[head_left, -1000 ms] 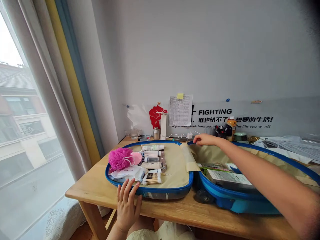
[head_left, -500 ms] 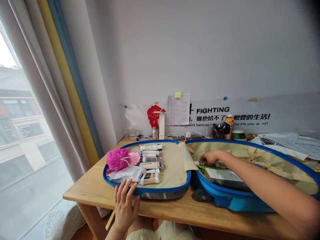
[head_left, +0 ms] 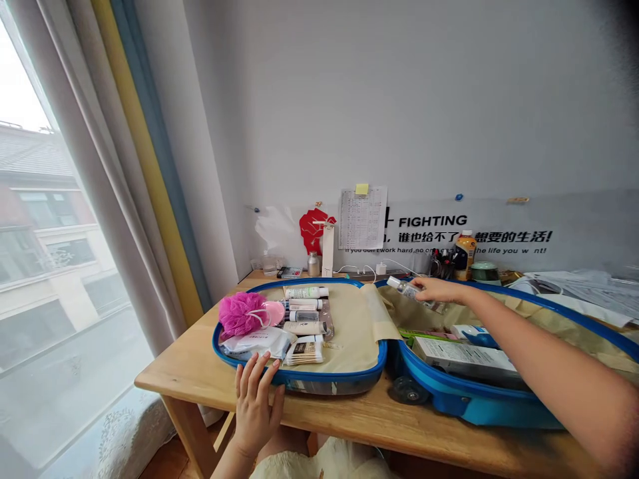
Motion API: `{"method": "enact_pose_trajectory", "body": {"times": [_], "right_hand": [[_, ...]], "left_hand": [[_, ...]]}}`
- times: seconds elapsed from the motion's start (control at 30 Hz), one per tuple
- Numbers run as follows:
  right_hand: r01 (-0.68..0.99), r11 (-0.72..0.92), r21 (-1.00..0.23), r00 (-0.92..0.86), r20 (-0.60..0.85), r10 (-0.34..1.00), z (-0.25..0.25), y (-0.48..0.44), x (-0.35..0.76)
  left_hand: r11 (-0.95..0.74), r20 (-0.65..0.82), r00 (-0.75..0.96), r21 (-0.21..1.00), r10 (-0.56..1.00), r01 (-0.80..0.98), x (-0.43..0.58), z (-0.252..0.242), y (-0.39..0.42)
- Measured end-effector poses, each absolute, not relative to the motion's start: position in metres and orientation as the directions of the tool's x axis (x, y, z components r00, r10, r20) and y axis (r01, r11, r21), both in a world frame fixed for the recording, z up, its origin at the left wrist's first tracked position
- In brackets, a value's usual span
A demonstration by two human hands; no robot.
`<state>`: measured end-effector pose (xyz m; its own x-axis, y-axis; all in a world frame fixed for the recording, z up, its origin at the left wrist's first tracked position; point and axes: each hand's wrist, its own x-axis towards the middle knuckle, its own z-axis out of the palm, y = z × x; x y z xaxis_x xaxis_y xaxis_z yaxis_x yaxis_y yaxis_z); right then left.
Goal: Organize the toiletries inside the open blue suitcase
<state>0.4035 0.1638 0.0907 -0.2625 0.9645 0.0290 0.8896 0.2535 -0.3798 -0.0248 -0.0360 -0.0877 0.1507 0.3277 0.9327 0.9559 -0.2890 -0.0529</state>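
Observation:
My right hand [head_left: 433,290] grips a small clear bottle [head_left: 408,289] with a white cap, held above the right half of the open blue suitcase [head_left: 452,399]. Below it in that half lie a white box [head_left: 464,356], a green item and a blue-and-white pack [head_left: 474,334]. With fingers spread, my left hand [head_left: 257,399] rests on the front rim of the left half. Just behind those fingers are a white wipes pack [head_left: 259,342] and a pack of cotton swabs [head_left: 304,351]. A pink bath puff [head_left: 242,314] and several tubes and bottles [head_left: 305,316] lie there too.
The suitcase spans a wooden table [head_left: 190,372]. Along the wall stand an orange-labelled bottle [head_left: 464,254], pens [head_left: 442,264], a white charger [head_left: 381,268] with cables and a small jar [head_left: 313,265]. Papers [head_left: 579,299] lie at the right; a curtain [head_left: 114,199] hangs left.
My right hand has risen out of the suitcase's right half with the clear bottle. My left hand stays on the rim. The view has shifted slightly.

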Motion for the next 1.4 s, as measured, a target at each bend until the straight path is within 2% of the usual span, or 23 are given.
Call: {"method": "enact_pose_trajectory", "body": {"times": [0.1, 0.23, 0.43, 0.6, 0.93, 1.13, 1.27, 1.4], "right_hand": [[0.843, 0.279, -0.460, -0.308, 0.012, 0.951, 0.111, 0.155, 0.390], [0.757, 0.424, -0.497, -0.456, 0.061, 0.888, 0.118, 0.141, 0.339], [0.555, 0.724, -0.410, -0.748, 0.133, 0.650, 0.095, 0.114, 0.228], [0.479, 0.803, -0.355, -0.843, 0.072, 0.534, 0.071, 0.104, 0.164], [0.457, 0.827, -0.327, -0.869, 0.035, 0.494, 0.045, 0.103, 0.124], [0.434, 0.818, -0.378, -0.874, 0.044, 0.484, 0.061, 0.104, 0.136], [0.490, 0.761, -0.425, -0.801, 0.124, 0.586, 0.094, 0.123, 0.170], [0.621, 0.639, -0.454, -0.656, 0.147, 0.741, 0.123, 0.155, 0.236]], "left_hand": [[-0.286, 0.931, 0.146, -0.048, 0.333, 0.957, -0.025, -0.089, -0.036], [-0.287, 0.930, 0.148, -0.048, 0.336, 0.957, -0.026, -0.091, -0.035], [-0.287, 0.931, 0.133, -0.032, 0.341, 0.957, -0.025, -0.092, -0.035], [-0.284, 0.928, 0.148, -0.048, 0.341, 0.958, -0.025, -0.090, -0.035], [-0.290, 0.930, 0.164, -0.066, 0.329, 0.955, -0.024, -0.085, -0.037], [-0.285, 0.931, 0.162, -0.066, 0.327, 0.956, -0.024, -0.087, -0.036], [-0.282, 0.930, 0.161, -0.066, 0.329, 0.957, -0.025, -0.088, -0.036], [-0.293, 0.931, 0.170, -0.072, 0.323, 0.954, -0.025, -0.088, -0.036]]}}
